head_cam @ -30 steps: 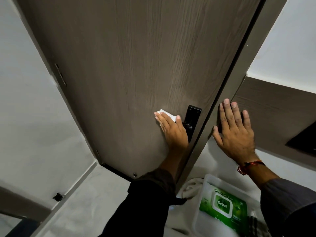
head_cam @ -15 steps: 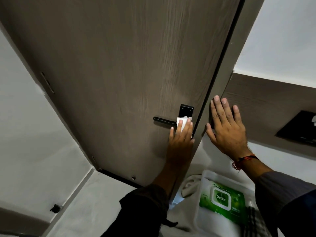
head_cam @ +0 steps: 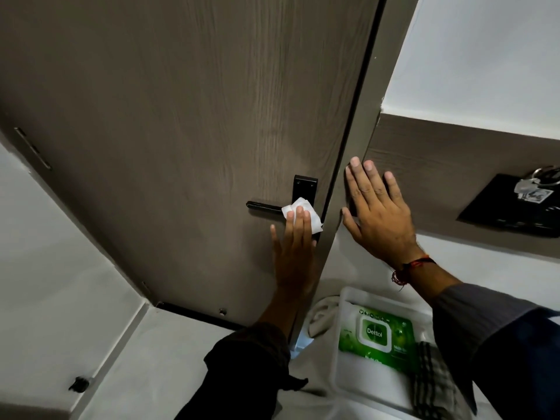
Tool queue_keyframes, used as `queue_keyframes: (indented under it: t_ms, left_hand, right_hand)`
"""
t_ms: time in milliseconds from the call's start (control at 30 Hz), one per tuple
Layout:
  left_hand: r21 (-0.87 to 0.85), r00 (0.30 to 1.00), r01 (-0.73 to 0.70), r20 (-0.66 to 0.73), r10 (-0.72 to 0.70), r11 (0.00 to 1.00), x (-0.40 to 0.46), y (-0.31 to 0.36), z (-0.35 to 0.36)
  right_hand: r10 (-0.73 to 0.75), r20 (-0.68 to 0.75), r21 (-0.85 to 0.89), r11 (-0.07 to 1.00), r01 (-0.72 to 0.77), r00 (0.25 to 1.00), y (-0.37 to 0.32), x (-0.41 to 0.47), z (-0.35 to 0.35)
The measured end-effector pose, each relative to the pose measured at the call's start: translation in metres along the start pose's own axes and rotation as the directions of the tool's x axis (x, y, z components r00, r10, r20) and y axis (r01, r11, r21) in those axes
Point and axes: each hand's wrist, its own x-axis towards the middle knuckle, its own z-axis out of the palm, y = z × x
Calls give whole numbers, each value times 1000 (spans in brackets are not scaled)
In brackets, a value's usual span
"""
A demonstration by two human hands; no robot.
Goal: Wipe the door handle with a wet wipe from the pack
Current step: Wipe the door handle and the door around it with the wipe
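Note:
A black lever door handle (head_cam: 263, 205) with a black backplate (head_cam: 304, 186) is fixed on the brown wood-grain door (head_cam: 188, 116). My left hand (head_cam: 293, 253) presses a white wet wipe (head_cam: 303, 215) flat against the base of the handle, fingers stretched upward. The wipe hides the lower part of the plate. My right hand (head_cam: 378, 213) lies flat and spread on the door frame and the brown wall panel, holding nothing. The green wipe pack (head_cam: 375, 336) lies in a white tray (head_cam: 347, 298) on the floor below.
A checked cloth (head_cam: 431, 386) lies at the tray's right side. A black holder (head_cam: 512, 207) with keys (head_cam: 535, 186) hangs on the wall panel at the right. A black door stop (head_cam: 79, 384) sits on the floor at the lower left. White walls flank the door.
My left hand has moved the wipe from the lever's left end to its base by the plate, then slid slightly lower. The right hand stayed flat on the frame.

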Motion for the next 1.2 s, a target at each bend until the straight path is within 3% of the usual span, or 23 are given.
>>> queue_keyframes:
  t_ms: [533,1200]
  left_hand:
    - [-65,995,-88,-61,85,994,-4,-18,24]
    - [-135,979,121,-145,-140,983,-3,14,31]
  right_hand:
    - [0,22,-28,1000,0,1000,1,0,-3]
    - [-14,-34,-34,999,13,999,3,-4,10]
